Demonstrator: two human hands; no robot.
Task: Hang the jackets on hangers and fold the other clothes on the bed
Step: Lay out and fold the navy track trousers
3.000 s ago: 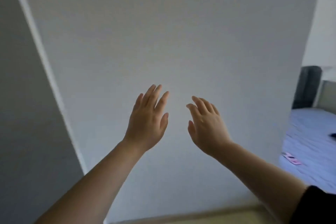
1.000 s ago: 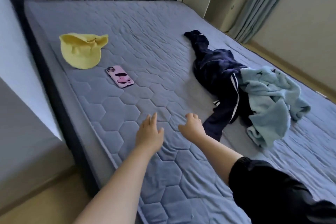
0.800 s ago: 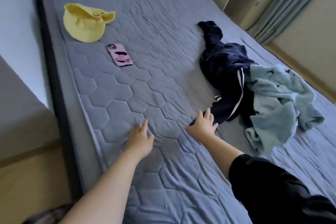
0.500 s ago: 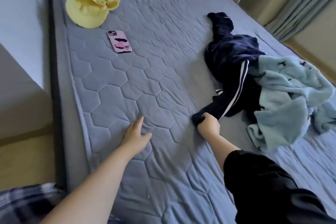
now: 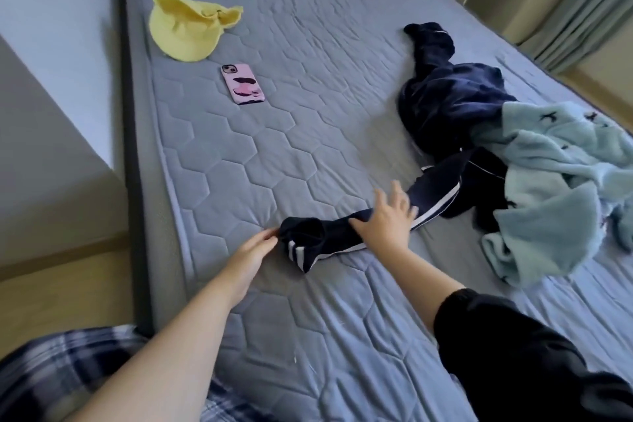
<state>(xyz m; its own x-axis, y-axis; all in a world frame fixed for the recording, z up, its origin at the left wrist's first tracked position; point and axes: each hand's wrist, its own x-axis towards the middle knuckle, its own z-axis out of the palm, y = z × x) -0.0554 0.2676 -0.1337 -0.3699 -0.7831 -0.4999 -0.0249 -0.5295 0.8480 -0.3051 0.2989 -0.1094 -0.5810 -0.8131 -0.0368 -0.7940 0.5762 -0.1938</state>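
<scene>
Navy jacket (image 5: 445, 103) with white stripes lies crumpled at the right of the bed (image 5: 274, 154), partly under a pale blue fleece (image 5: 555, 164), with one sleeve (image 5: 435, 192) stretched toward lower centre. Right hand (image 5: 385, 219) lies flat on that sleeve, fingers splayed apart. Left hand (image 5: 251, 252), fingers straight and together, touches the open cuff (image 5: 303, 236).

soft daylight from right; right hand (image 5: 390, 216) motion-blurred; wide-angle bending at edges.
</scene>
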